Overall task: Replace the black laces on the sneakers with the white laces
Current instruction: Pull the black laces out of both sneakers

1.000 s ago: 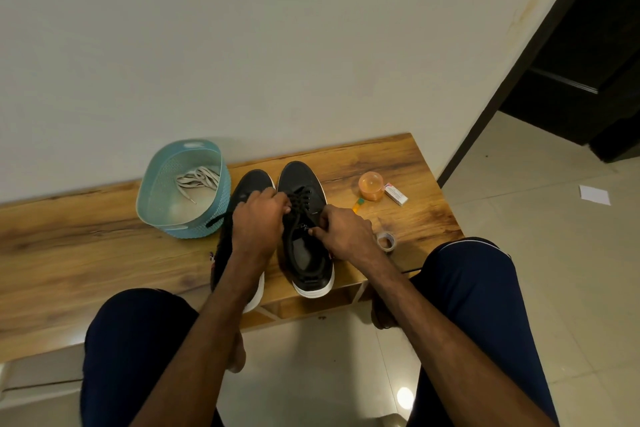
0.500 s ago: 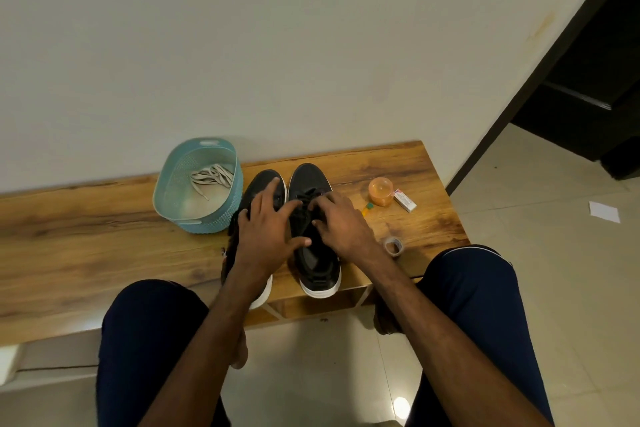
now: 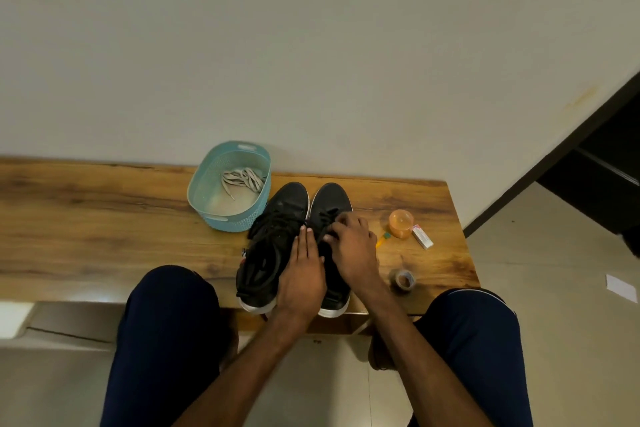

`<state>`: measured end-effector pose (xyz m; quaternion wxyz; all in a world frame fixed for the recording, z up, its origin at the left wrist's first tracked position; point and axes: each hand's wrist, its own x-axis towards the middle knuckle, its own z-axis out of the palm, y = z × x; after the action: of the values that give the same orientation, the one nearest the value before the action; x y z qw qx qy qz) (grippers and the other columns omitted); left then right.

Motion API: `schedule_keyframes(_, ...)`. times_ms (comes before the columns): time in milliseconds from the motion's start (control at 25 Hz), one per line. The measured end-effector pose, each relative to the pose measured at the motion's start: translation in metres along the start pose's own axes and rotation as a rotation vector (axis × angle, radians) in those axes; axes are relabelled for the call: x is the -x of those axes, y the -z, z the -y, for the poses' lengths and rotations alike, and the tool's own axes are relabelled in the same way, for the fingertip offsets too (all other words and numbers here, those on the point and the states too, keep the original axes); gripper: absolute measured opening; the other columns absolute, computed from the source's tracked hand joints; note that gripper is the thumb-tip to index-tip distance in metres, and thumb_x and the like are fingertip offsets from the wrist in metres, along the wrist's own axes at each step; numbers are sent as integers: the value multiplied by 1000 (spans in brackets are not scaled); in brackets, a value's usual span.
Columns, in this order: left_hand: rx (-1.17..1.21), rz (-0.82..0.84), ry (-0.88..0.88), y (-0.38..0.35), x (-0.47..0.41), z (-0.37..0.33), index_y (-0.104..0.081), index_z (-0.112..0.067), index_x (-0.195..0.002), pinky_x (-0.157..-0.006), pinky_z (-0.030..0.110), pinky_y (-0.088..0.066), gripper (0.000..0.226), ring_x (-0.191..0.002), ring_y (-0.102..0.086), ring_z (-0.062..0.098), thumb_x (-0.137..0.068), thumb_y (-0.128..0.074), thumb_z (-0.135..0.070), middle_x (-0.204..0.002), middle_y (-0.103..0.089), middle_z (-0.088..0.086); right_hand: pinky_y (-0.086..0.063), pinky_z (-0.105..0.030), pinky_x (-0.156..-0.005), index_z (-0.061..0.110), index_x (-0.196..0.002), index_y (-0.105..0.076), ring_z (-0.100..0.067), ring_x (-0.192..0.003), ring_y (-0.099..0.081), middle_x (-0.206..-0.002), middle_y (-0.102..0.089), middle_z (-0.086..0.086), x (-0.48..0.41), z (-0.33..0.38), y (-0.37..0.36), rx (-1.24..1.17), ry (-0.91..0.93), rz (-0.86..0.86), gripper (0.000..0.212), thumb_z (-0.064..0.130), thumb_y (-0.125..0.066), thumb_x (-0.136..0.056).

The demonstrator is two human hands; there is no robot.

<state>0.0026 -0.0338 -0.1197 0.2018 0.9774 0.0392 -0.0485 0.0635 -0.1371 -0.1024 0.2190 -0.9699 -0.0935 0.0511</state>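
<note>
The right sneaker [image 3: 330, 199] stands on the bench in front of me, toe pointing to the wall, and its black laces [image 3: 325, 216] are threaded through the eyelets as far as I can see. My right hand [image 3: 353, 250] is on top of them, fingers curled in and pinching the lace near the middle of the tongue; how much it has loosened I cannot tell, because my knuckles hide that part. My left hand [image 3: 303, 274] lies flat with straight fingers along the inner side of this shoe, holding nothing, just pressing it steady. The left sneaker [image 3: 270, 253] touches the first one and leans a little away from it, and its own dark lacing looks untouched.

So I judge the job to be barely begun: no black lace is out of either shoe, and unlacing the right one is the step in hand. The white laces [image 3: 242, 178] lie in a loose heap inside the blue basket [image 3: 228, 222], just beside the left toe, not yet picked up. Both shoes must be stripped and then relaced.

Farther right on the wooden bench [image 3: 104, 218] sit an orange cup [image 3: 401, 224], a small box [image 3: 422, 236] and a tape roll [image 3: 403, 279].
</note>
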Motion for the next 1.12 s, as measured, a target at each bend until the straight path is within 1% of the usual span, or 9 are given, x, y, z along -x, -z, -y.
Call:
schedule_keyframes(120,-2,-31,17,-2,-1,1,11,-7,-155,-114,28,-36,65,-152,8,19,-105,-28,-21,-164,18,7,-42,-32,-91,15,-90,-72,-18,-108,-51,-104,-58,1,0,-9,19,-547,-88,31,13,25,-65,-95)
schedule_keyframes(240,-52,-31,17,-1,-1,-5,15,-5,-154,-117,31,-32,68,-152,10,22,-102,-30,-14,-162,21,10,-46,-30,-80,8,-83,-68,-17,-89,-60,-86,-67,-3,2,-16,40,-1006,-304,102,38,42,-59,-97)
schedule_keyframes(320,-48,-23,33,0,-1,-7,15,-5,-153,-120,32,-26,71,-152,10,22,-103,-33,-15,-162,21,10,-53,-42,-79,3,-80,-67,-22,-84,-64,-83,-70,-7,-1,-21,37,-794,-257,63,46,48,-63,-93)
schedule_keyframes(440,-53,-26,24,-1,-3,-7,13,-5,-154,-121,32,-24,71,-153,5,22,-103,-35,-16,-164,16,10,-52,-40,-80,15,-89,-69,-19,-89,-62,-92,-66,0,-3,-20,28,-191,-28,50,22,36,-65,-93)
schedule_keyframes(720,-61,-7,45,-5,-3,-6,11,-5,-155,-119,31,-27,75,-153,-3,19,-103,-41,-21,-165,6,10,-28,-48,-108,25,-113,-61,-16,-114,-54,-115,-61,6,7,-4,32,286,126,106,18,30,-59,-96)
schedule_keyframes(800,-76,-11,41,-4,-3,-7,10,-4,-154,-119,32,-27,75,-153,-3,20,-103,-41,-21,-165,6,11,-30,-46,-107,24,-104,-62,-14,-112,-52,-111,-59,7,6,-6,37,186,109,51,11,20,-57,-96)
schedule_keyframes(960,-94,-14,41,-3,-3,-7,10,-4,-154,-119,33,-26,74,-153,-2,21,-103,-40,-22,-165,8,11,-43,-28,-80,22,-90,-63,-1,-88,-56,-95,-61,8,11,-30,82,-881,-109,-5,17,14,-53,-101)
schedule_keyframes(1040,-101,-14,39,-4,-3,-8,10,-4,-155,-119,34,-26,74,-153,-1,21,-104,-40,-22,-165,8,11,-44,-31,-79,25,-85,-64,-5,-88,-59,-93,-64,8,13,-40,90,-793,-105,45,20,27,-54,-101)
schedule_keyframes(1120,-103,-19,38,-4,-3,-8,11,-5,-155,-118,33,-27,74,-153,0,20,-104,-40,-23,-165,9,10,-47,-35,-78,27,-87,-62,-11,-89,-60,-95,-65,11,12,-39,76,-389,-99,35,21,45,-56,-97)
